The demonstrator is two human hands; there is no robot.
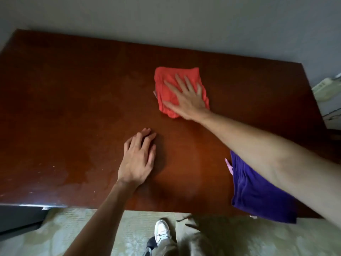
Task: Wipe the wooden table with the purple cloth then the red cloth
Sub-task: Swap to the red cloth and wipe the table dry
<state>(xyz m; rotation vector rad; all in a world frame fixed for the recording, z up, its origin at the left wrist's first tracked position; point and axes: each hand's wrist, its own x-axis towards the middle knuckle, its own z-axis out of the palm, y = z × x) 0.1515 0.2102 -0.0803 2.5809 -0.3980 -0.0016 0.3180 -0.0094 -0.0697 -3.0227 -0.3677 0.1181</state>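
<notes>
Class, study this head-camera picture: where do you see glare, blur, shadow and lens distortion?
Head view: glare shines off the wooden table at its near left edge; the right hand on the red cloth is slightly motion-blurred; the left hand casts a soft shadow to its right; the wide lens bends the table's edges.

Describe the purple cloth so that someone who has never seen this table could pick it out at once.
Start at the wooden table and go to its near edge on the right side. There, partly under the person's outstretched right forearm, lies the purple cloth, its near corner hanging over the edge. It is dark violet and untouched, unlike the red cloth farther back, which the right hand presses flat.
</notes>
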